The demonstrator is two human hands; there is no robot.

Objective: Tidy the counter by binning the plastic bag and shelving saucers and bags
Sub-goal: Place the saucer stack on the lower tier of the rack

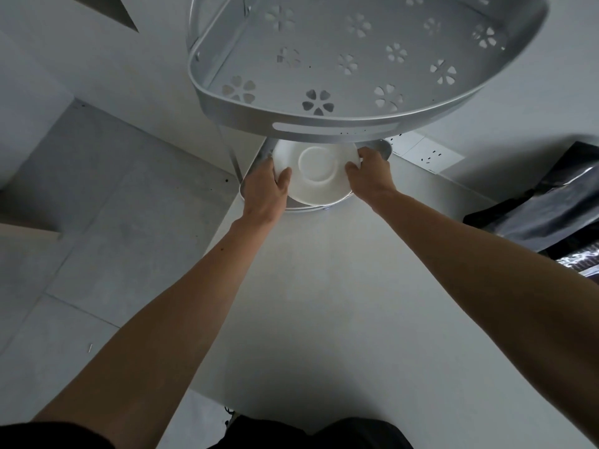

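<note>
White saucer (pixel 316 171) on lower tier (pixel 311 209) of a metal corner rack, under upper tier (pixel 356 59) with flower cut-outs. Left hand (pixel 264 189) grips its left rim, thumb on top; right hand (pixel 369 175) grips the right rim. Rack stands at far corner of white table (pixel 324 303). Dark bags (pixel 547 205) lie at right, well apart.

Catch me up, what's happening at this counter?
A person holds a white saucer by its rim, left hand and right hand on opposite sides, at the lower tier of a metal corner rack. The upper tier holds nothing visible. Dark foil bags lie on the counter.
</note>
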